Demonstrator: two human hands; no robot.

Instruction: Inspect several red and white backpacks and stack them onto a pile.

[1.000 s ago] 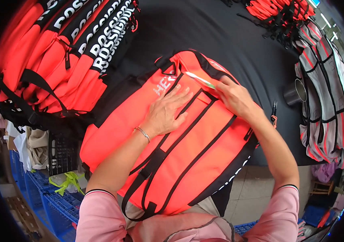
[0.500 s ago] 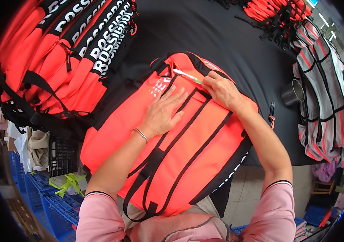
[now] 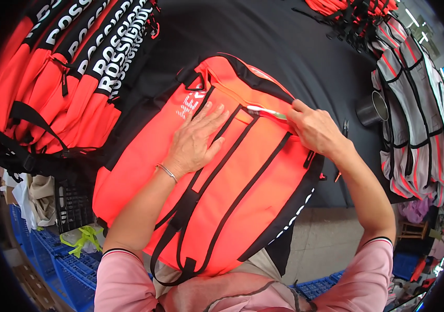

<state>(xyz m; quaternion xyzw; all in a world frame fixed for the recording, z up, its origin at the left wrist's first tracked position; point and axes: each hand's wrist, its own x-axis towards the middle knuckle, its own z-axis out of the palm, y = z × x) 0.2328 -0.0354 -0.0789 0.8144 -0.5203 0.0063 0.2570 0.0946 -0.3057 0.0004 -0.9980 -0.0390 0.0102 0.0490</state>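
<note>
A bright red-orange backpack (image 3: 253,192) with black straps and trim lies across the table's near edge and against my front. My left hand (image 3: 196,138) rests flat on its upper left part, fingers stretched out, beside a small white print. In my right hand (image 3: 313,127) is a white and green toothbrush (image 3: 266,112), gripped by its handle end. The toothbrush's head lies against the bag near the top of a black strap seam. My fingers hide the rest of its handle.
Several stacked red and black bags (image 3: 71,73) stand at the left. A metal cup (image 3: 373,109) sits on the black-covered table (image 3: 305,62) beside grey bags (image 3: 414,114). Thread snips (image 3: 345,127) lie partly behind my right forearm. Blue crates (image 3: 71,268) stand below left.
My right hand has moved right and slightly down with the toothbrush, along the bag's top. The view has shifted, and my left hand stays flat on the bag.
</note>
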